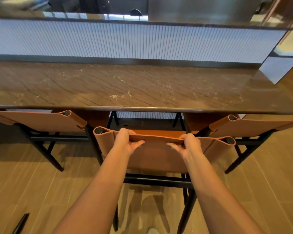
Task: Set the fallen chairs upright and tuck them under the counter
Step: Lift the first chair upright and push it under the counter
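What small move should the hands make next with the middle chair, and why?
Probably push the middle chair straight forward. It already stands upright, and the left hand and right hand grip its top edge, but it sits farther from the counter than the left chair and the right chair.

Warm indoor light. The ribbed panel glows bluish white, the counter carries a soft sheen, lines bow near the edges, and the background blurs.
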